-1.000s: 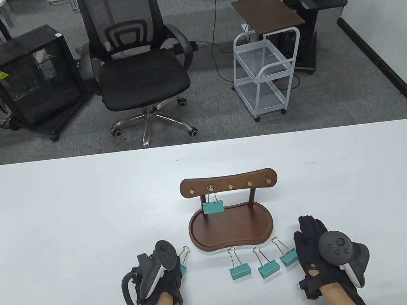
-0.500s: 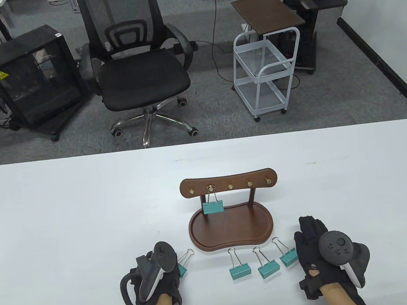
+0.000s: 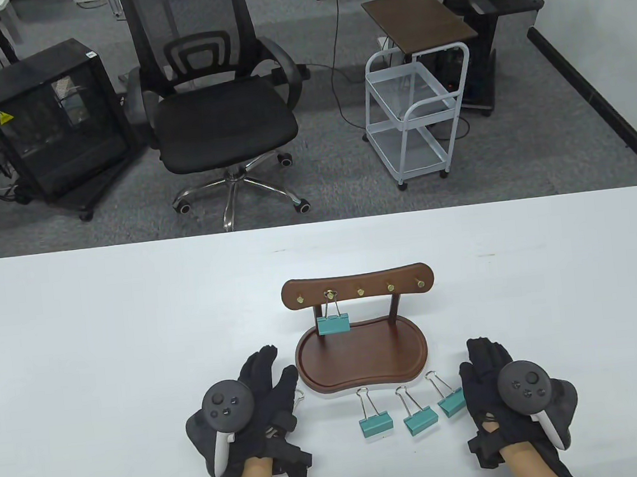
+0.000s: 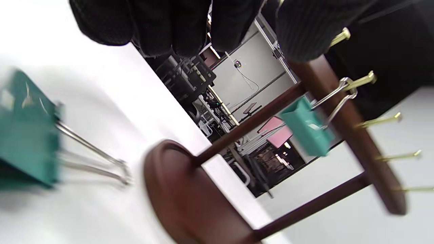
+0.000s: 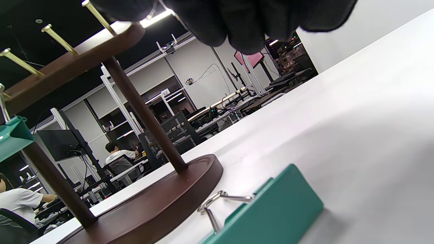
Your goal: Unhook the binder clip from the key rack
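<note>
The wooden key rack (image 3: pixel 357 286) stands mid-table on its tray base (image 3: pixel 364 360). One teal binder clip (image 3: pixel 333 323) hangs from the second hook from the left; it also shows in the left wrist view (image 4: pixel 307 127). My left hand (image 3: pixel 277 366) lies palm down with fingers stretched out, just left of the base. It holds nothing. A teal clip (image 4: pixel 27 145) lies on the table under it; the table view shows only its wire handle (image 3: pixel 298 395). My right hand (image 3: pixel 476 355) rests flat and empty right of the base, beside a lying clip (image 3: pixel 452 403).
Two more teal clips (image 3: pixel 376 424) (image 3: pixel 420 421) lie in front of the base between my hands. The clip near my right hand fills the lower right wrist view (image 5: pixel 271 213). The near table edge is just behind my wrists.
My left hand has turned palm down and reached forward toward the rack base. The clip it held now lies on the table beneath it. The right hand has not moved.
</note>
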{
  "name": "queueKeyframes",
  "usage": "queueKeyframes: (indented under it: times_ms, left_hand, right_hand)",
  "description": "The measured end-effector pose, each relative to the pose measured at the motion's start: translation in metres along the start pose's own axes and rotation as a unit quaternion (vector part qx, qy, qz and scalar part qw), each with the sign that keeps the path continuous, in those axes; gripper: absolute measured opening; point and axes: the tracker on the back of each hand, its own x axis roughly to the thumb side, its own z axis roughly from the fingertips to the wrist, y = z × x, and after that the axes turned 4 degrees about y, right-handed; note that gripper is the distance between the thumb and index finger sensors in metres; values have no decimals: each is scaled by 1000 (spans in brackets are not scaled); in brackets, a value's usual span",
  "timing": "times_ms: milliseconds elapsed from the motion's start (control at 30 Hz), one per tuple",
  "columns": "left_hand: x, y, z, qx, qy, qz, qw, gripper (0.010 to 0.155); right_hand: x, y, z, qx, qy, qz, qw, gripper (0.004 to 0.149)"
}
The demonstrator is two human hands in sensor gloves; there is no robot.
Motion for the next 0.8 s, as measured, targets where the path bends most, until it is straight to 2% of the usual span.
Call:
queueKeyframes:
  times_ms: [200,333,800]
  left_hand:
    - [13,-11,-10,-11,5,52,999,74]
    - [21,-25,-21,-44,24,97,994,76]
    - [39,-57,-41,-83,57,121,988,81]
  right_hand:
    - [-1,0,0,1,4,-3,1000,58]
    - [-1,-1,-1,0,8,-6,1000,58]
    - [-4,-3,-1,-2,13,-12,1000,58]
